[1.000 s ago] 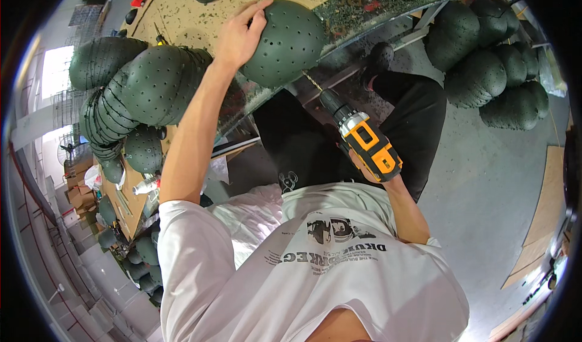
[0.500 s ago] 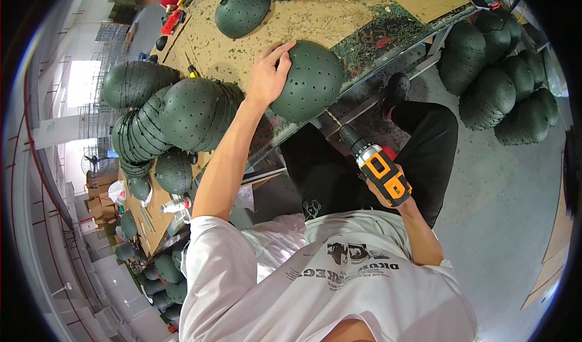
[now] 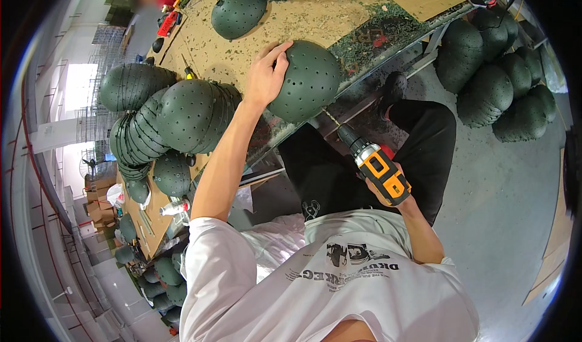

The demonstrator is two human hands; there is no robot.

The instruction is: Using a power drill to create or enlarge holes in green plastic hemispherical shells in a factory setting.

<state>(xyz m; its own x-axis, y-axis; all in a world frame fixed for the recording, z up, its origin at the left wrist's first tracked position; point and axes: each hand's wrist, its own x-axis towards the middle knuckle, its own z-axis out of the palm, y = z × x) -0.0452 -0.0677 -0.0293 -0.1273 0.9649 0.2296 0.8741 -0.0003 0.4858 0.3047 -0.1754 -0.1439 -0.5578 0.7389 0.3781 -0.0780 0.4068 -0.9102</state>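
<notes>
A workshop or small factory. Left of the left hand (image 3: 264, 75), stacked green perforated shells (image 3: 176, 114) on a chip-strewn workbench (image 3: 339, 8). Beyond the right hand, more piled on concrete floor (image 3: 503, 184).

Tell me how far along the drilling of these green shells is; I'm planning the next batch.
Done, it seems: nested perforated shells stacked on the workbench. In hand: the left hand steadies a perforated green shell at the bench edge, while the right hand aims an orange drill at its underside. Left is unclear: more shells lie piled on the floor; whether they are finished I cannot tell.
</notes>
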